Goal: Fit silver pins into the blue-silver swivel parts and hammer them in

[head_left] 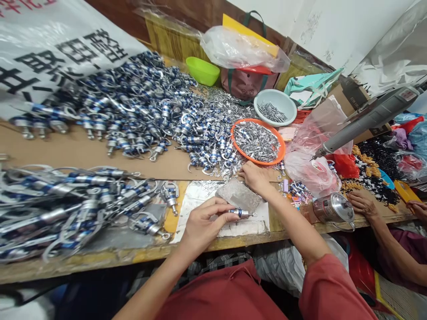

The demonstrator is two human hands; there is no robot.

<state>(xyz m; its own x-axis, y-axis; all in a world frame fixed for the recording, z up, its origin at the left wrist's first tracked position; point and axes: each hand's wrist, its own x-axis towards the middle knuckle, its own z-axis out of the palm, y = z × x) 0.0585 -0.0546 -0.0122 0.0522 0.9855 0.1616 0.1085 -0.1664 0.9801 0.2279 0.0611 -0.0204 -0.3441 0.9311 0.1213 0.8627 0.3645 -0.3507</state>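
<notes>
My left hand (203, 220) is closed on a small blue and silver metal fitting (242, 213), held just above a white sheet (248, 229) at the bench's front edge. A grey stone block (238, 195) lies right behind the fitting. My right hand (255, 175) reaches past the block, fingers curled among loose silver parts beside the orange tray (282, 146); what it grips is hidden. A big heap of the same blue fittings (140, 102) covers the cardboard at the back, and another heap (66, 204) lies at the near left.
A white bowl of screws (288, 102), a green bowl (202, 71) and plastic bags (240, 46) stand at the back. A grey power tool (367, 118) hangs at the right. A steel kettle (333, 209) sits by another person's hands (363, 202).
</notes>
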